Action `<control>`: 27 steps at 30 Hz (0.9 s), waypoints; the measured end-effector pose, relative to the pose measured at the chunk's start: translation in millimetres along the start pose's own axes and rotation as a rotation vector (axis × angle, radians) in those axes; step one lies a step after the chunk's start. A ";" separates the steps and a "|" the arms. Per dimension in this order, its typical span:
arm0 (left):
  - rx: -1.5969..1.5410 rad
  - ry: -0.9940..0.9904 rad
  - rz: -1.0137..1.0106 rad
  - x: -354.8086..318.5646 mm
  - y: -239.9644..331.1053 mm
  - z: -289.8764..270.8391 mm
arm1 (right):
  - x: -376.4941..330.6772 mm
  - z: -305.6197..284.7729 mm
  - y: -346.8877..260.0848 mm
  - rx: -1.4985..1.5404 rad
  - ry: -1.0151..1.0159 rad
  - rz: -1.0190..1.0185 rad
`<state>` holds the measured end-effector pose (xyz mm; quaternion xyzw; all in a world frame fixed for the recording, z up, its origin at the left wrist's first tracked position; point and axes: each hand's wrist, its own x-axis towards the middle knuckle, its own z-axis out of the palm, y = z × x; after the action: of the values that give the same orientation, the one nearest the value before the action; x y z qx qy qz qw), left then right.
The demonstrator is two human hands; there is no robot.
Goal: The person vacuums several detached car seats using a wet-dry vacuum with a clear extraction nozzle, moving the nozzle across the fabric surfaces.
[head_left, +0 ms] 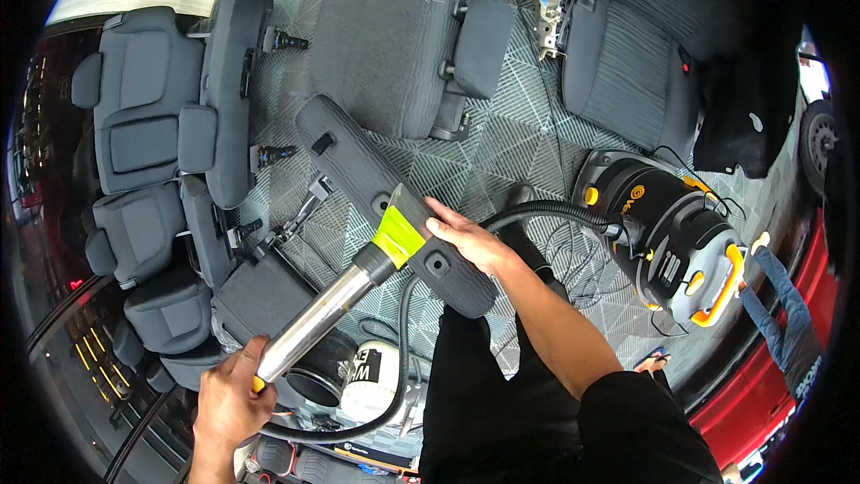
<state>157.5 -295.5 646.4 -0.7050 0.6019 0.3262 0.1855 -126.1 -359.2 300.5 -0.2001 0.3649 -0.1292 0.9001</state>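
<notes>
My left hand (235, 394) is wrapped round the silver metal vacuum wand (313, 323), low on its tube. A lime-green flat nozzle (397, 237) at the wand's far end rests against a long dark grey upholstered seat pad (358, 157). This pad has round dark holes and lies slanted in front of my legs. Close beside the nozzle, my right hand (468, 237) grips the pad's right edge, thumb on top; some of its fingers are hidden. A ribbed black hose (528, 211) runs to the black and orange vacuum cleaner (658, 224) at the right.
Removed grey car seats (148, 99) stand at the left; a large seat (385, 36) and another (636, 54) lie ahead. A white bucket (369, 385) is near my left hand. Cables (587, 273) cross the patterned floor. Another person (784, 305) stands beside a red car (761, 367).
</notes>
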 end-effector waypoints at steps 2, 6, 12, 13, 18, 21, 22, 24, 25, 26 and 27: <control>-0.015 -0.017 -0.021 -1.7 -2.2 4.8 | -5.7 4.2 -3.9 0.007 0.019 0.003; -0.021 -0.003 0.013 -7.1 -18.2 18.5 | -8.0 0.7 8.3 -0.034 0.042 -0.022; -0.046 0.025 0.040 -18.1 -48.0 42.1 | -15.5 6.5 11.5 -0.160 0.056 -0.029; -0.050 0.025 0.043 -18.1 -51.5 45.5 | -14.5 5.0 12.9 -0.177 0.064 -0.034; -0.104 0.041 0.061 -22.1 -63.8 63.0 | -15.6 8.3 9.8 -0.204 0.071 -0.028; -0.137 -0.030 0.029 -37.1 -54.6 71.0 | -20.0 11.5 -1.7 -0.147 0.051 -0.010; -0.135 -0.068 0.017 -41.7 -44.6 67.6 | -21.9 8.1 -3.5 -0.128 0.037 -0.004; -0.131 -0.079 0.026 -53.9 -27.2 68.9 | -21.3 4.2 -3.7 -0.107 0.018 -0.010; -0.203 -0.132 -0.024 -61.6 -19.0 71.1 | -20.8 5.7 -4.7 -0.115 0.015 -0.009; -0.220 -0.122 -0.050 -70.7 -12.3 80.6 | -21.4 6.7 -6.7 -0.123 0.018 -0.012; -0.237 -0.113 -0.076 -80.2 -6.4 93.8 | -21.1 7.1 -9.0 -0.132 0.022 -0.015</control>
<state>136.5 -174.5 633.0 -0.7248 0.5205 0.4267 0.1469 -136.6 -357.2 322.0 -0.2601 0.3808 -0.1137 0.8800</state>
